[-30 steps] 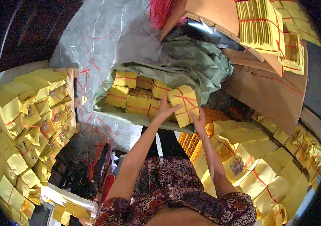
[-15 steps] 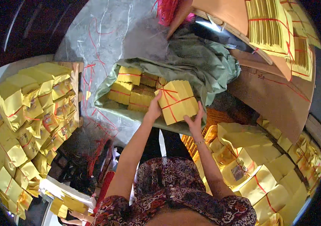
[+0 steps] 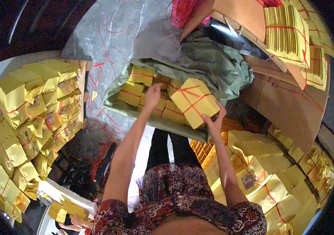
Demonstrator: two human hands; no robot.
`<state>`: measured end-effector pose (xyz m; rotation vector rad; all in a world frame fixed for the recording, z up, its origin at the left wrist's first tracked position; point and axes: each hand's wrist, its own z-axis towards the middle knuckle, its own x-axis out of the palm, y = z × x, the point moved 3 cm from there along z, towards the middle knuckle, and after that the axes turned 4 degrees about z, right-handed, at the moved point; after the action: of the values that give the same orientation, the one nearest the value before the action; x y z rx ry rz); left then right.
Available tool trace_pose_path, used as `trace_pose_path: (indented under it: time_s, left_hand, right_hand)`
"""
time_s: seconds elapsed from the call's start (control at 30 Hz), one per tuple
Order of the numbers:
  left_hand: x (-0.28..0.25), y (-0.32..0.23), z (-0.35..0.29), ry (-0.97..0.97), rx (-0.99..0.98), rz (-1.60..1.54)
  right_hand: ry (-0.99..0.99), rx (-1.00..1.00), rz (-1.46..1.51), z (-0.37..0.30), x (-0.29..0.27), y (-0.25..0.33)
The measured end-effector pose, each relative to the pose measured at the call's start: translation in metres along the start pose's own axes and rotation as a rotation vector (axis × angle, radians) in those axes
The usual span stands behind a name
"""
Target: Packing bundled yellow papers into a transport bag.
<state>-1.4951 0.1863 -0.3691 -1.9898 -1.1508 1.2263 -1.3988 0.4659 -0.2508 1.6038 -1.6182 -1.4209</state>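
Observation:
A squarish bundle of yellow paper envelopes [image 3: 193, 102], tied crosswise with red string, is tilted over the right part of an open green sack [image 3: 114, 96]. My right hand [image 3: 215, 120] grips it at its lower right corner, thumb on top. My left hand [image 3: 152, 96] is apart from that bundle, over the packed bundles inside the sack; its fingers are loosely bent and nothing shows in them. Similar tied envelope bundles [image 3: 130, 92] lie side by side in the sack, partly hidden by my left hand and the held bundle.
Yellow packets are piled on a wooden pallet [image 3: 83, 94] at left, and more packets [image 3: 272, 172] at lower right near an orange crate [image 3: 206, 153]. Cardboard [image 3: 282, 98] and tied stacks [image 3: 286, 35] stand at right. Loose red string [image 3: 106, 55] lies on the floor. Another person's hand [image 3: 77, 221] shows at lower left.
My left hand has let go of the bundle and moved left over the sack's contents. The bundle, now in my right hand alone, has shifted slightly right. The whole view has shifted a little.

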Motion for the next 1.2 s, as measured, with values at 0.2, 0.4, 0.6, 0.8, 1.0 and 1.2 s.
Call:
trace_pose_path:
  time_s: [0.2, 0.4, 0.6, 0.8, 1.0, 1.2]
  left_hand:
    - [-0.029, -0.033, 0.044, 0.219, 0.417, 0.679]
    - [-0.06, 0.028, 0.056, 0.179, 0.785, 1.471]
    - [-0.078, -0.006, 0.051, 0.592, 0.583, 1.282]
    - [-0.091, -0.017, 0.048, 0.664, 0.66, 1.167]
    - [-0.079, -0.017, 0.053, 0.506, 0.536, 1.075]
    - [-0.048, -0.019, 0.049, 0.336, 0.459, 1.193]
  right_hand:
    - [0.319, -0.155, -0.01, 0.01, 0.031, 0.026]
    - [0.416, 0.019, 0.124, 0.051, 0.121, 0.017]
    - [0.206, 0.055, -0.264, 0.071, 0.123, 0.02]
    - [0.12, 0.17, -0.475, 0.07, 0.141, 0.037]
    - [0.091, 0.123, -0.514, 0.062, 0.142, 0.036]
    - [0.042, 0.216, -0.605, 0.059, 0.156, 0.062]
